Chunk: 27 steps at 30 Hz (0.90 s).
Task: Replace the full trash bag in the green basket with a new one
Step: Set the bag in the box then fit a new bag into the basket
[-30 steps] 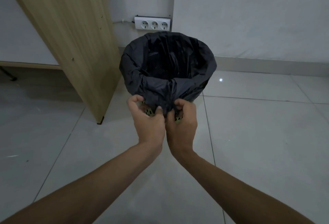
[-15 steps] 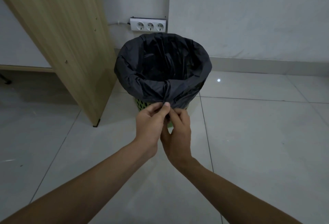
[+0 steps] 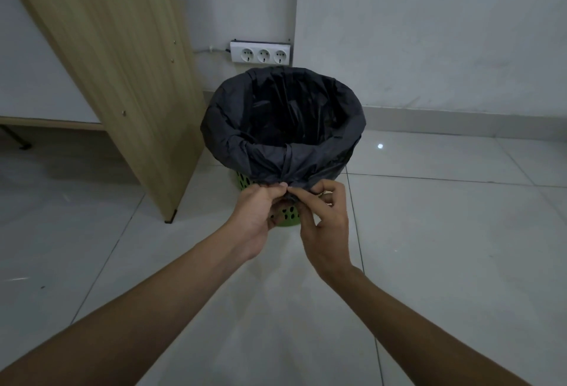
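Where black bag [image 3: 325, 152] folds over green basket [image 3: 244, 181] rim — left hand [image 3: 257, 217], right hand [image 3: 325, 226] fingers [image 3: 302, 194] pinch gathered plastic.

One green basket [image 3: 244, 180] stands at twelve o'clock, lined with one black trash bag [image 3: 242, 149]. Two hands are in view: one left hand [image 3: 256, 217] and one right hand [image 3: 325, 226]. One power strip [image 3: 260, 52] on the wall at twelve o'clock carries three sockets. One wooden panel [image 3: 122, 63] rises at ten o'clock, showing three screw heads. One light spot [image 3: 380, 146] lies on the floor at one o'clock.
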{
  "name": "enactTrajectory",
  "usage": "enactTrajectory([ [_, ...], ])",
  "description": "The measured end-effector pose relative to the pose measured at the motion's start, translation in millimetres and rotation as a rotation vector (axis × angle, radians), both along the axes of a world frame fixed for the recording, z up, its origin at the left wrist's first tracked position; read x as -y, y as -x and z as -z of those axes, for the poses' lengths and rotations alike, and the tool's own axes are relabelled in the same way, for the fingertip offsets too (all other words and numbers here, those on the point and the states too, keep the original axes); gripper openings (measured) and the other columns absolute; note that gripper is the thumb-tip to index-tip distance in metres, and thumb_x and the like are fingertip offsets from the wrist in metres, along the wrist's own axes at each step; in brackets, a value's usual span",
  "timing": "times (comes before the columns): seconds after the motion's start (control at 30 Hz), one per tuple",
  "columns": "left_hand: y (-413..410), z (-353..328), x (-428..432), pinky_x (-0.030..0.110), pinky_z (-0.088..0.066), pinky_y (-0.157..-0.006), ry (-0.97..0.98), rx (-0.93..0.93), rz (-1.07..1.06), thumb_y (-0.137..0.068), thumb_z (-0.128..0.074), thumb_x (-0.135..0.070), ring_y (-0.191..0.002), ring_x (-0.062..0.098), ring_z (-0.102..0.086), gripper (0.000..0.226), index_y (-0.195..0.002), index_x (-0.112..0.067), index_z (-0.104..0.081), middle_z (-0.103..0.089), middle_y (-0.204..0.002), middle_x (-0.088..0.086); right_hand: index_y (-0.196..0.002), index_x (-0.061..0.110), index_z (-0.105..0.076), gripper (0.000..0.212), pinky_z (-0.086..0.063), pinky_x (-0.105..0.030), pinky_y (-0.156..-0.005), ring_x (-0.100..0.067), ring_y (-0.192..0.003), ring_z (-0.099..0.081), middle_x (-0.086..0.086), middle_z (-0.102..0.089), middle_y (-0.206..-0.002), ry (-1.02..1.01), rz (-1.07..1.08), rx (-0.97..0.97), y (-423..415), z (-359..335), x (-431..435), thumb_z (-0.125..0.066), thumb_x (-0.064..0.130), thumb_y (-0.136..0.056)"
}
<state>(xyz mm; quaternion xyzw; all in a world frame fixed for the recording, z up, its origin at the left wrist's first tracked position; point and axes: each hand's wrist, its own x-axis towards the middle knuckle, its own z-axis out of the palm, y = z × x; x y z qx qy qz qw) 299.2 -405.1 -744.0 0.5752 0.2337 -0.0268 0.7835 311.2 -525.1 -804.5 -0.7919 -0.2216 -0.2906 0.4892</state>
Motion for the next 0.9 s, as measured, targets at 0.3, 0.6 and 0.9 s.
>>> enactTrajectory([
  [0.3, 1.7, 2.0, 6.7, 0.046, -0.055, -0.092, 0.044, 0.072, -0.206, -0.099, -0.051, -0.043, -0.101, 0.023, -0.069, 0.034, -0.122, -0.019, -0.058, -0.072, -0.112, 0.005, -0.105, 0.000, -0.067, 0.023, -0.052, -0.037, -0.093, -0.019, -0.109, -0.056, -0.009, -0.058, -0.116, 0.061, -0.085, -0.007, 6.7, 1.3, -3.8, -0.059, -0.008, -0.084],
  [0.6, -8.5, 13.0, 8.2, 0.044, -0.055, -0.095, -0.027, 0.051, -0.428, -0.096, -0.059, -0.009, -0.097, 0.026, -0.067, 0.009, -0.093, -0.017, -0.058, -0.068, -0.100, 0.007, -0.100, 0.018, -0.054, 0.020, -0.057, -0.043, -0.095, -0.025, -0.098, -0.069, -0.013, -0.069, -0.108, -1.008, 0.061, -0.951, -11.5, -39.2, -28.8, -0.072, 0.016, -0.091],
  [0.9, -6.5, 0.7, 19.4, 0.023, -0.048, -0.064, -0.111, 0.177, -0.427, -0.099, -0.055, -0.032, -0.074, 0.011, -0.058, 0.025, -0.105, -0.008, -0.059, -0.061, -0.086, -0.001, -0.101, 0.008, -0.071, 0.015, -0.056, -0.020, -0.071, -0.009, -0.080, -0.066, -0.004, -0.072, -0.089, -0.818, 0.083, -0.750, -5.5, -44.5, -40.3, -0.059, 0.017, -0.099],
])
